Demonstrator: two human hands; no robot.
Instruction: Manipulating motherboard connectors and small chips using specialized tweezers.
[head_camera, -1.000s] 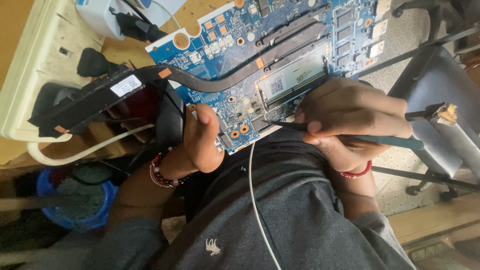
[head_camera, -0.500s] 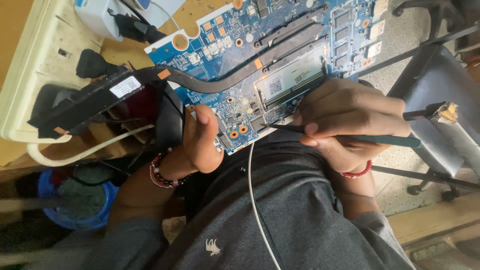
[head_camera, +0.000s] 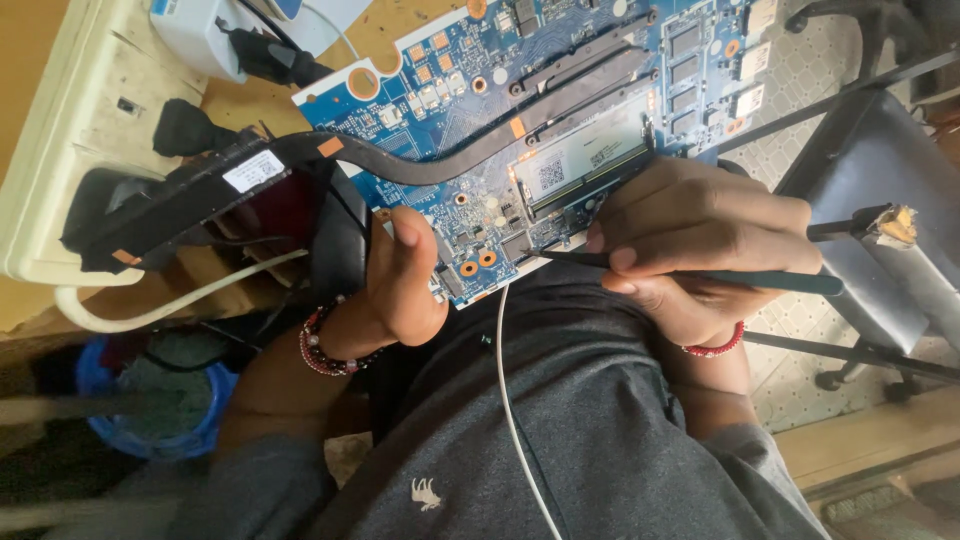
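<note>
Head view: left hand (head_camera: 405, 285) clamps near edge of blue circuit board (head_camera: 470, 90), thumb on top, black fan (head_camera: 200, 205) just left of it. Right hand (head_camera: 700, 245) closed around dark thin tool (head_camera: 760, 281), tip touching board just left of fingers.

glossy blue circuit board (head_camera: 480, 90), matt black heat pipe (head_camera: 440, 165), grey cloth shirt (head_camera: 580, 430)
</note>
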